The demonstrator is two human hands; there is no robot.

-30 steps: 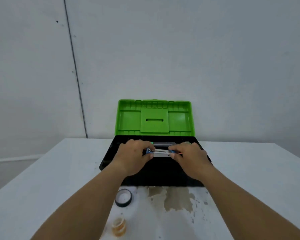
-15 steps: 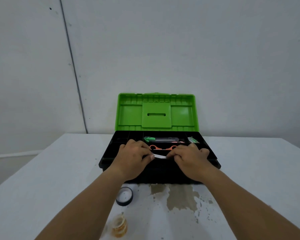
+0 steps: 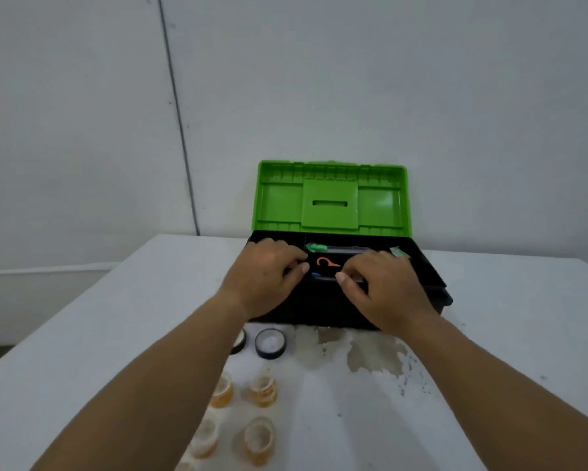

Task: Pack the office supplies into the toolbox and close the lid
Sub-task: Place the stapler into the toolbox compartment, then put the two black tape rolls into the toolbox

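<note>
The black toolbox (image 3: pixel 435 283) stands open at the table's far side, its green lid (image 3: pixel 331 198) upright against the wall. Its tray holds a green-ended cutter (image 3: pixel 316 247), an orange-handled item (image 3: pixel 326 262) and a small green packet (image 3: pixel 399 251). A long thin item with a blue end (image 3: pixel 315 275) lies low in the tray's front slot. My left hand (image 3: pixel 268 277) and my right hand (image 3: pixel 384 287) pinch its two ends, fingers curled, hiding most of it.
Two black tape rolls (image 3: pixel 270 344) lie on the white table just in front of the box, one half hidden by my left forearm. Several amber tape rolls (image 3: pixel 262 390) sit nearer me. A brown stain (image 3: pixel 370 355) marks the tabletop. The wall is right behind the lid.
Both hands have lowered the blue-ended item from above the box down into the tray's front slot. The view has tilted down, showing more tape rolls.
</note>
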